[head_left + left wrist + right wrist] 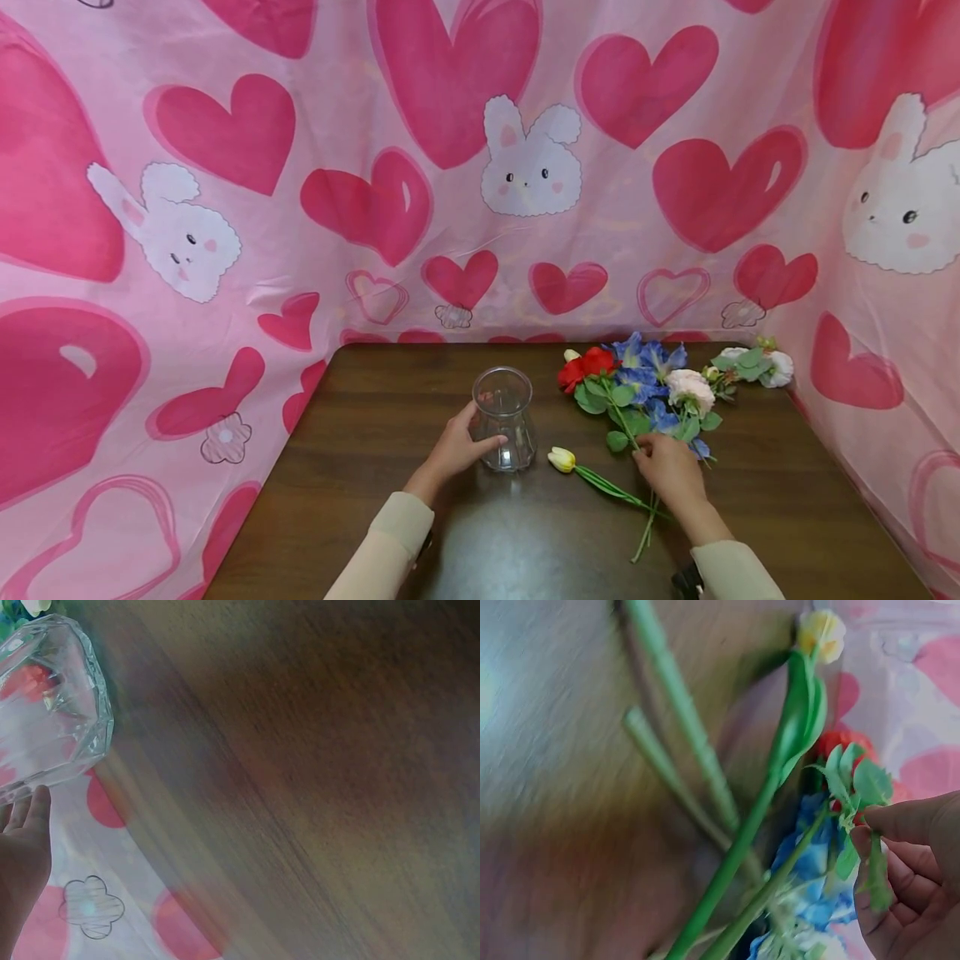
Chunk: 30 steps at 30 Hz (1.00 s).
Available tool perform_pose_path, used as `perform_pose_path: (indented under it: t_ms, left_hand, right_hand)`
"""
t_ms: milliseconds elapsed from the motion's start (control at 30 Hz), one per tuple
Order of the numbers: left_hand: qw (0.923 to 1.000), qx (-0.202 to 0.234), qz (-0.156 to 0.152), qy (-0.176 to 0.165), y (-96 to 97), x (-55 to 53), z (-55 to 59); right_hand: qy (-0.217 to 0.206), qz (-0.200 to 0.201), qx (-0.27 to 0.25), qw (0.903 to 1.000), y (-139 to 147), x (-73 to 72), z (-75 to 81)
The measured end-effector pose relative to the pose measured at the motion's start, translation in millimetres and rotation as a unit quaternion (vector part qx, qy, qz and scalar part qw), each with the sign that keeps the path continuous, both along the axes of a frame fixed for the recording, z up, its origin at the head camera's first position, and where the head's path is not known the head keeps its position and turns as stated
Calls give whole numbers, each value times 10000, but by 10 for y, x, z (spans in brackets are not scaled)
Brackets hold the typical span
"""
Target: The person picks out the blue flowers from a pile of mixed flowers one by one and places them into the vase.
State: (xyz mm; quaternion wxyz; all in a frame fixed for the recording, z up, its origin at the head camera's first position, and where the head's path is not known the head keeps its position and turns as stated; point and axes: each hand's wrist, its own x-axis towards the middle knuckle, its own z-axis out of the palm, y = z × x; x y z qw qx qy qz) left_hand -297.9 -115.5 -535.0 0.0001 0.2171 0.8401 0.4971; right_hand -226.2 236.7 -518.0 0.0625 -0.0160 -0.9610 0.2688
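A clear glass vase point(504, 417) stands upright on the table, left of the flowers. My left hand point(459, 442) holds its side, thumb across the front and fingers behind; in the left wrist view, fingertips of the left hand point(26, 832) reach the faceted glass point(101, 727). My right hand point(671, 473) pinches a green stem point(878, 877) between thumb and forefinger. That stem runs up toward the red flower point(587, 368) with green leaves. Beside it lie blue flowers point(643, 367) and a pale pink flower point(690, 392). A yellow-white tulip point(561, 460) lies between the hands.
White flowers with green leaves point(776, 369) lie at the table's back right corner. The dark wooden table point(360, 500) meets a pink cloth point(480, 233) with hearts and rabbits at its back and sides. Loose stem ends point(643, 537) point toward the front.
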Motion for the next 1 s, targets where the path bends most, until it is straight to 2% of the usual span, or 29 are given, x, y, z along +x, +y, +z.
perform_pose_path:
  t_ms: [200,433,667,1000]
  left_hand:
    - [9999,43,-28,143,5,-3,-4]
    - [9998,103,-91,157,7,3,-12]
    - [10000,83,-38,-35,3,19,0]
    - [9999,121,91,-42,24,53,7]
  right_hand:
    - [177,-22,-183,9997,-195,-12,12]
    - [215,62,-342,9992,-436,-18,-85]
    - [232,51,-191,9995,-658,-16,-224]
    - [388,120,9,9992,-816,-23,-325]
